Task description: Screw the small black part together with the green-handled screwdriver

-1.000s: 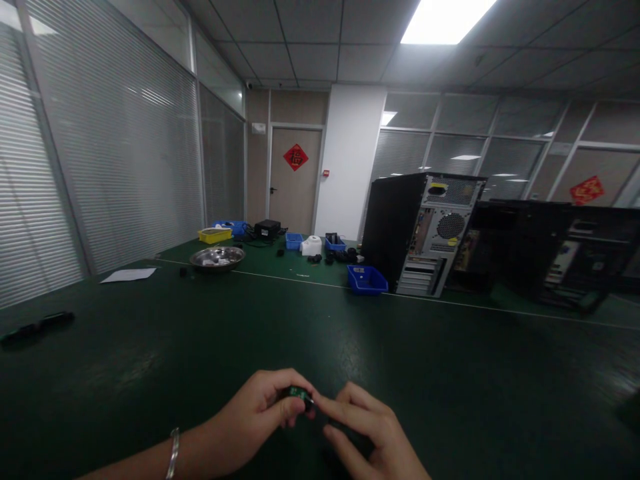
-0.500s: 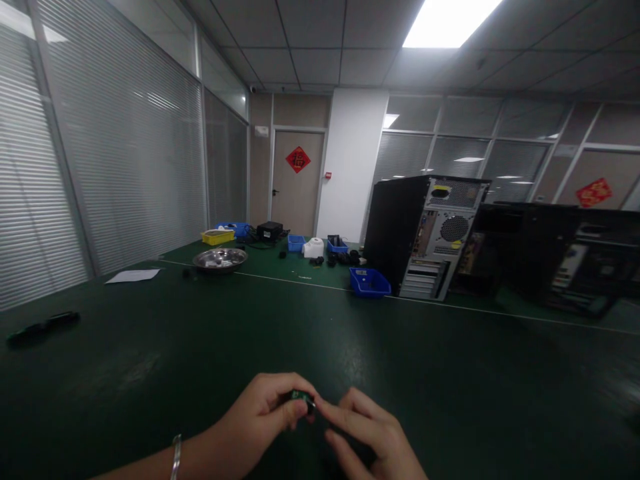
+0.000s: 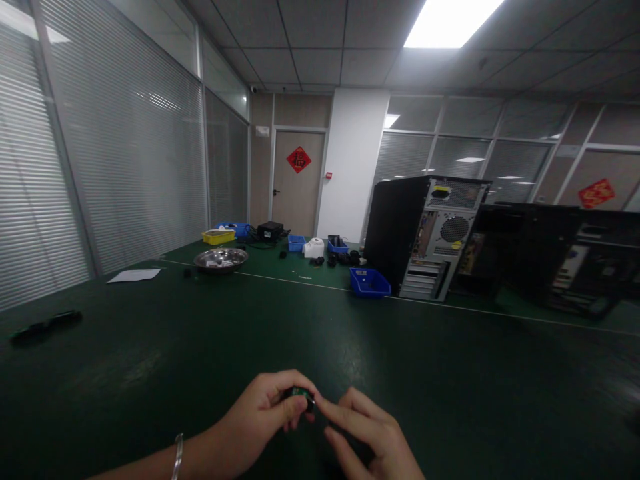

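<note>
My left hand (image 3: 263, 415) pinches a small green circuit board (image 3: 300, 392) between thumb and forefinger, low in the middle of the view. The board has a dark part with a shiny edge on its right side; the fingers cover most of it. Over on the right, my right hand (image 3: 373, 427) reaches in with its index fingertip at that shiny edge. Its thumb is held apart below, and nothing shows in its grasp. Both hands are just above the green table (image 3: 210, 343).
A blue bin (image 3: 369, 283) and a black computer tower (image 3: 400, 230) stand beyond the hands. Farther left are a metal bowl (image 3: 221, 260), a paper sheet (image 3: 134, 275) and a dark elongated object (image 3: 46, 327). A white device (image 3: 313, 249) sits at the back.
Almost nothing differs. The left fingers have shifted very slightly around the circuit board, and the right fingertip stays at its edge.
</note>
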### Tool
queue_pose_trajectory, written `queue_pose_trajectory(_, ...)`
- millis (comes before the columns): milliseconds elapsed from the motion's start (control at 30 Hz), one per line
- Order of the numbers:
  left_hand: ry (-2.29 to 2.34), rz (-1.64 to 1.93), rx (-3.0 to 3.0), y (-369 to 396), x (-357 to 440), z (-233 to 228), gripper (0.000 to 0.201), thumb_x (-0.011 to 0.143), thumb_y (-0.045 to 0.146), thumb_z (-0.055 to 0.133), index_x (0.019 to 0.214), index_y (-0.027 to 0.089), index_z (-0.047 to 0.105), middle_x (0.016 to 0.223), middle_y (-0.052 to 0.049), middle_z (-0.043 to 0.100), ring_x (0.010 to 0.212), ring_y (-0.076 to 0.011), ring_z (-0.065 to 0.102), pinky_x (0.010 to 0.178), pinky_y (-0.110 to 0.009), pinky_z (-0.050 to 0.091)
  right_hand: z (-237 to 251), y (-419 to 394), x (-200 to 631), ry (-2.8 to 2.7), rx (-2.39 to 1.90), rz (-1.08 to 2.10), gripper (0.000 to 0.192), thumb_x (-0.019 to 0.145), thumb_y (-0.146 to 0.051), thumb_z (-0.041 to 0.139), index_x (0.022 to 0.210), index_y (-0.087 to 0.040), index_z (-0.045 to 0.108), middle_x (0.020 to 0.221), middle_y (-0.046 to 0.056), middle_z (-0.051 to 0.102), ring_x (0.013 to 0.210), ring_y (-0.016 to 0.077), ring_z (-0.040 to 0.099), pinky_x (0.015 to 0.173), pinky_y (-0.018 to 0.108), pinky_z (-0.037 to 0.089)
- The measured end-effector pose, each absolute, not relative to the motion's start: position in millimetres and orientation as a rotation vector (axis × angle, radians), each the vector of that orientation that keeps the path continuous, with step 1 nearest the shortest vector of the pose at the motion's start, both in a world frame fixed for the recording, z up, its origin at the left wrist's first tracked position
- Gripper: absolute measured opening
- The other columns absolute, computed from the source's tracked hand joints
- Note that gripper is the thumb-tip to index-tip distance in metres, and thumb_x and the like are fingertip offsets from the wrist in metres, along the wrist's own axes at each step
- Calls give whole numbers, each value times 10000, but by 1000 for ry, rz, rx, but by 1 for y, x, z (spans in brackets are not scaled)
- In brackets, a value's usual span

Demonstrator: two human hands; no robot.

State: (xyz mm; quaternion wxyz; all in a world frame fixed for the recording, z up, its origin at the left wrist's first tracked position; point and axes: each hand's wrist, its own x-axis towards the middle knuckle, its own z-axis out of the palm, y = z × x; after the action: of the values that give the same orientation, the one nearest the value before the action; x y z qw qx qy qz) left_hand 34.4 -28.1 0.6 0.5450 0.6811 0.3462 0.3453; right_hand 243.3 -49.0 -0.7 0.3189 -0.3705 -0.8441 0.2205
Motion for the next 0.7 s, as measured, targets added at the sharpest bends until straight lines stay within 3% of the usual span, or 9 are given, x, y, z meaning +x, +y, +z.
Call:
queue_pose_trajectory(200,919,885,1877,-32,35,6,222,907,310,543,987,175,699,862,-42,655,749,-167,565,694,-268,428,-4,-50,242,-2167,-954,571,354,886,-182,510,1189,-195,692,762,72,611,684,193,623,608,273,494)
queue_pose_trajectory(400,848,852,1691,-28,36,0,250,895,303,536,1045,159,675,852,-39,646,697,-150,541,625,-249,430,-1,-55,242,-2140,-975,564,351,917,-177,505,1228,-222,660,805,55,596,729,183,608,643,269,479)
queue_pose_trajectory(700,936,883,1802,-34,38,4,215,913,252,518,1039,179,676,872,-26,649,732,-154,564,697,-269,449,-1,-58,241,-2043,-1008,706,338,932,-174,531,1247,-224,644,855,44,616,780,178,614,677,267,471)
